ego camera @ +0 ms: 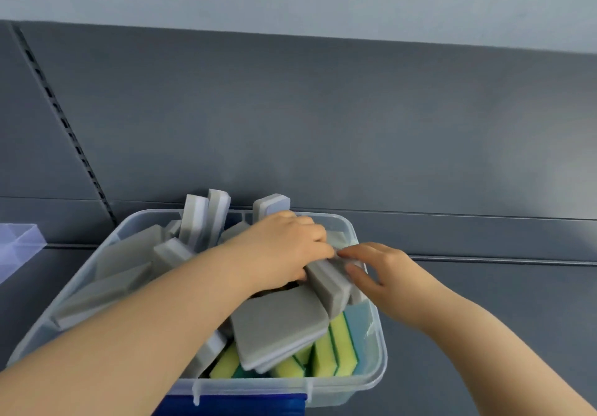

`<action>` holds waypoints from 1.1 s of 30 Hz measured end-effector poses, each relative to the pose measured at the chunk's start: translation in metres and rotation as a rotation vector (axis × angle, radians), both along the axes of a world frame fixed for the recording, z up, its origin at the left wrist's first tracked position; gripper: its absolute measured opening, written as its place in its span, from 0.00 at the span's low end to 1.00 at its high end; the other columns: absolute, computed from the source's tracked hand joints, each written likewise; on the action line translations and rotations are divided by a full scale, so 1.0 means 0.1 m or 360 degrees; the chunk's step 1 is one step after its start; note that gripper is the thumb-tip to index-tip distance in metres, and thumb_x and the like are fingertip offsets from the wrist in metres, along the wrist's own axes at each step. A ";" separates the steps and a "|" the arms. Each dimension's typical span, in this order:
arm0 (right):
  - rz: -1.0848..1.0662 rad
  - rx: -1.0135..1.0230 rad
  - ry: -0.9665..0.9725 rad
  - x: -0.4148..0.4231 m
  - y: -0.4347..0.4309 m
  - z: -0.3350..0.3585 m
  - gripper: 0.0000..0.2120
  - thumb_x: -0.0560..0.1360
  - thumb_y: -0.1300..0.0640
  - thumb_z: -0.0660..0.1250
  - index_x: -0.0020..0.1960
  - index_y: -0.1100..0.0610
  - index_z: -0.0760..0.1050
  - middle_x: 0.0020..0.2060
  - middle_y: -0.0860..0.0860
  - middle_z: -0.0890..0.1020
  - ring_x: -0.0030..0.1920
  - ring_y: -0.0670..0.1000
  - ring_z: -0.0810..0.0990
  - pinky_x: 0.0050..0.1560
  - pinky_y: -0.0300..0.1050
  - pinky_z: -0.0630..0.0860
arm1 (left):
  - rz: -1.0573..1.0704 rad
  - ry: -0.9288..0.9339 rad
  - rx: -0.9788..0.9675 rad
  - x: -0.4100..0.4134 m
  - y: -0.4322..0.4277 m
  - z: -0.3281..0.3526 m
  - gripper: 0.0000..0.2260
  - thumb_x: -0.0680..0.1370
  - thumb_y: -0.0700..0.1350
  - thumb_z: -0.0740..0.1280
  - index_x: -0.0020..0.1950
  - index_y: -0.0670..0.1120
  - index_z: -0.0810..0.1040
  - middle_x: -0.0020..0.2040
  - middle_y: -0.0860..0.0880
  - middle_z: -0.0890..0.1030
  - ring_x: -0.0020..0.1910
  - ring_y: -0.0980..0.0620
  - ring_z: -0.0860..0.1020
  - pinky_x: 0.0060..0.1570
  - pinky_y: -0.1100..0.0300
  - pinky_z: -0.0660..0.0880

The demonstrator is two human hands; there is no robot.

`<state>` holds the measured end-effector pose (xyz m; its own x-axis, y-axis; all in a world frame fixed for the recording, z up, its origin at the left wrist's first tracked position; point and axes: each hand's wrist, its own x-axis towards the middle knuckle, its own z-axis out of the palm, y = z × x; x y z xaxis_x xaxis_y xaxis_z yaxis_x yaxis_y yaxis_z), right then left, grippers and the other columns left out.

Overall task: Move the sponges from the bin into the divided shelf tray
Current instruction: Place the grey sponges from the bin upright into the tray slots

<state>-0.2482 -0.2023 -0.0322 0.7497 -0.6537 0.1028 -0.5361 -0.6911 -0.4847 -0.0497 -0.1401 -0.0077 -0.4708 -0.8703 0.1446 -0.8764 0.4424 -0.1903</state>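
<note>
A clear plastic bin [371, 380] sits on the dark shelf, filled with several grey-and-white sponges [277, 325] and yellow-green sponges [336, 351]. My left hand [284, 247] reaches across the bin, fingers curled over a grey sponge [329, 283] at the bin's right side. My right hand [378, 267] meets it from the right, thumb and fingers pinching the same sponge's upper end. A corner of the clear divided tray [19, 244] shows at the far left.
The grey shelf surface [484, 302] stretches to the right of the bin, with a back panel [323, 125] close behind. A slotted upright [64, 125] runs at the left. Something blue [242, 406] lies under the bin's front edge.
</note>
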 end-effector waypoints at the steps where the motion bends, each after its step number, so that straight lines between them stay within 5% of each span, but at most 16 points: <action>1: 0.0014 0.0025 -0.0002 0.01 -0.01 0.00 0.15 0.78 0.49 0.59 0.63 0.47 0.72 0.58 0.43 0.76 0.57 0.44 0.74 0.58 0.37 0.69 | 0.0004 -0.0003 -0.0012 0.05 0.00 0.01 0.22 0.58 0.43 0.76 0.50 0.51 0.80 0.42 0.52 0.80 0.41 0.47 0.78 0.40 0.56 0.75; 4: 0.0034 0.0054 0.0003 0.02 -0.02 0.03 0.16 0.77 0.46 0.60 0.64 0.45 0.71 0.59 0.43 0.75 0.56 0.44 0.74 0.55 0.36 0.69 | 0.0111 0.0122 -0.0034 0.21 0.05 0.12 0.19 0.61 0.41 0.71 0.50 0.52 0.78 0.46 0.55 0.79 0.45 0.49 0.77 0.45 0.57 0.73; 8: 0.0008 -0.0002 0.0216 0.03 0.04 0.06 0.24 0.72 0.39 0.63 0.66 0.40 0.65 0.58 0.39 0.73 0.55 0.45 0.74 0.54 0.40 0.73 | 0.0559 0.0705 0.0003 0.39 0.17 0.29 0.15 0.72 0.48 0.71 0.56 0.54 0.74 0.53 0.61 0.75 0.51 0.61 0.69 0.51 0.65 0.66; 14: -0.0237 0.0184 -0.0083 0.04 -0.01 0.08 0.18 0.72 0.48 0.67 0.60 0.41 0.66 0.49 0.42 0.77 0.42 0.42 0.76 0.41 0.34 0.73 | 0.0795 0.1706 0.0288 0.53 0.25 0.28 0.19 0.72 0.51 0.72 0.60 0.58 0.70 0.52 0.56 0.81 0.49 0.59 0.80 0.51 0.54 0.78; 18: -0.0391 0.0343 -0.0577 0.07 0.01 0.15 0.18 0.72 0.51 0.69 0.57 0.38 0.66 0.47 0.40 0.79 0.44 0.42 0.79 0.40 0.31 0.75 | 0.0876 0.1623 0.0242 0.64 0.25 0.25 0.27 0.73 0.54 0.70 0.68 0.62 0.61 0.51 0.58 0.79 0.47 0.59 0.79 0.49 0.56 0.77; 21: -0.0435 0.0560 -0.0836 0.23 0.03 0.17 0.19 0.73 0.53 0.68 0.60 0.41 0.66 0.48 0.45 0.79 0.43 0.49 0.82 0.38 0.44 0.81 | 0.0927 0.1455 0.0225 0.72 0.25 0.21 0.34 0.74 0.54 0.69 0.73 0.63 0.53 0.52 0.59 0.76 0.47 0.60 0.77 0.46 0.62 0.72; 26: -0.0493 0.0786 -0.0873 0.48 0.05 0.06 0.22 0.72 0.56 0.69 0.62 0.43 0.65 0.53 0.50 0.77 0.49 0.51 0.80 0.39 0.49 0.82 | 0.0928 0.1088 0.0307 0.83 0.26 0.14 0.37 0.73 0.54 0.69 0.72 0.67 0.47 0.57 0.55 0.73 0.51 0.55 0.74 0.54 0.55 0.73; 33: -0.0726 0.0817 -0.0933 0.54 -0.02 0.02 0.24 0.70 0.56 0.72 0.63 0.50 0.67 0.50 0.51 0.80 0.47 0.53 0.82 0.51 0.56 0.79 | 0.0828 0.1036 0.0244 0.90 0.23 0.19 0.21 0.72 0.53 0.68 0.60 0.62 0.63 0.53 0.55 0.71 0.47 0.56 0.72 0.46 0.58 0.73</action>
